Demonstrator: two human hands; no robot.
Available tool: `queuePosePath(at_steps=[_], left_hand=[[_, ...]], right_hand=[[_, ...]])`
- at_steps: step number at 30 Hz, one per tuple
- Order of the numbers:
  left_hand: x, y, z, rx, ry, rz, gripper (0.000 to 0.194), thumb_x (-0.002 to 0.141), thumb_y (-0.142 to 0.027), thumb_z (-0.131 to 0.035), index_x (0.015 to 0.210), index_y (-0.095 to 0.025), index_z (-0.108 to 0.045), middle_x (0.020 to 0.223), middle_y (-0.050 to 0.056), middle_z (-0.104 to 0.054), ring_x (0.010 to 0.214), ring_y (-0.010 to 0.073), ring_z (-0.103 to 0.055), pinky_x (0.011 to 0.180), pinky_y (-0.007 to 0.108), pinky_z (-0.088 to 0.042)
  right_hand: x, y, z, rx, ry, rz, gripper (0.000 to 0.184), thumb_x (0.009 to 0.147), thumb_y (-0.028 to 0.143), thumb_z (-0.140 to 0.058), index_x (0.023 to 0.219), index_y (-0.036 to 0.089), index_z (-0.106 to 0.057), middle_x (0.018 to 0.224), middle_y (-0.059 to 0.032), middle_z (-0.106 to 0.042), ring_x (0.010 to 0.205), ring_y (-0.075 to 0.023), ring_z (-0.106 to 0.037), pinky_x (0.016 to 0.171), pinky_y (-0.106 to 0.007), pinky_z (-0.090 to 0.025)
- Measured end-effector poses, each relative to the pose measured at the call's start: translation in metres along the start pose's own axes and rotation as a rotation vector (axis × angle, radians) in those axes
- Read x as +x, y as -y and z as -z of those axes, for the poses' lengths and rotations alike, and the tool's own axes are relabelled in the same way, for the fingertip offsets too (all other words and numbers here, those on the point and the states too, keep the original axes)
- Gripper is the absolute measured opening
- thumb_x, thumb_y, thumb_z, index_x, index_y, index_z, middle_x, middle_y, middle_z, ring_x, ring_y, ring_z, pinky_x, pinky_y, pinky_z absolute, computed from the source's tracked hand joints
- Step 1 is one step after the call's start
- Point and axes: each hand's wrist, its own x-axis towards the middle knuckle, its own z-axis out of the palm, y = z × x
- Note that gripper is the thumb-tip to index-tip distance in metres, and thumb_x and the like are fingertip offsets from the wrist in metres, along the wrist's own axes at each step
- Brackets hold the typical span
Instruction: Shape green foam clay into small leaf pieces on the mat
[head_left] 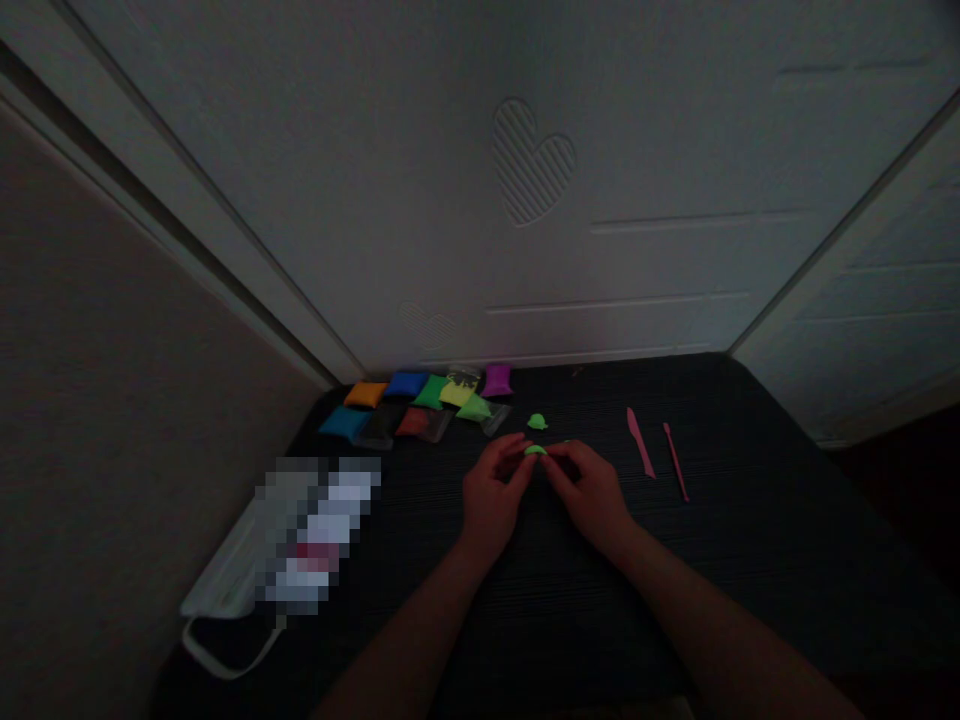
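Between the fingertips of both hands is a small curved piece of bright green modelling clay (535,450). My left hand (495,490) pinches its left end, thumb and fingers closed. At its right end, the thumb and fingers of my right hand (589,490) press on it too. Just beyond the fingers, a small rounded green clay shape (538,422) lies on the dark table. To the right of my right hand lie a pink plastic clay knife (640,443) and a thin pink modelling stick (676,462), side by side and apart.
Several clay packets lie at the back left, among them an orange packet (365,395), a blue packet (406,383) and a purple packet (497,380). A white bag with a handle (225,590), partly blurred out, is at the left edge. A white panel (420,200) rises behind the black table (750,560).
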Motion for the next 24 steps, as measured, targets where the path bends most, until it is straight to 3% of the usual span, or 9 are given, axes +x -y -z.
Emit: queuePosePath(at_steps=[7, 13, 24], left_hand=[[-0.0015, -0.0038, 0.0006, 0.067, -0.074, -0.011, 0.027, 0.067, -0.028, -0.062, 0.093, -0.020, -0.056, 0.087, 0.005, -0.064, 0.083, 0.0183, -0.061, 0.080, 0.035, -0.047], [-0.0026, -0.0070, -0.0011, -0.003, -0.057, -0.019, 0.046, 0.068, -0.026, -0.061, 0.111, -0.021, -0.045, 0.095, 0.006, -0.063, 0.088, 0.0179, -0.060, 0.082, 0.034, -0.046], [-0.0018, -0.0064, 0.0008, 0.131, -0.090, -0.045, 0.039, 0.069, -0.027, -0.061, 0.106, -0.022, -0.050, 0.085, 0.003, -0.064, 0.082, 0.0171, -0.061, 0.080, 0.034, -0.045]], right_hand=[[-0.0005, 0.0010, -0.0013, 0.010, -0.002, -0.005, 0.015, 0.079, 0.026, -0.047, 0.087, 0.022, -0.059, 0.077, -0.0022, -0.060, 0.070, -0.0157, -0.055, 0.063, -0.029, -0.042], [-0.0006, 0.0031, 0.0007, 0.010, 0.000, -0.025, 0.013, 0.079, 0.025, -0.047, 0.085, 0.021, -0.059, 0.075, -0.0015, -0.060, 0.068, -0.0148, -0.054, 0.061, -0.027, -0.042], [-0.0007, 0.0017, -0.0005, 0.061, -0.027, -0.079, 0.016, 0.078, 0.029, -0.048, 0.084, 0.021, -0.060, 0.074, -0.0021, -0.061, 0.065, -0.0150, -0.054, 0.060, -0.028, -0.042]])
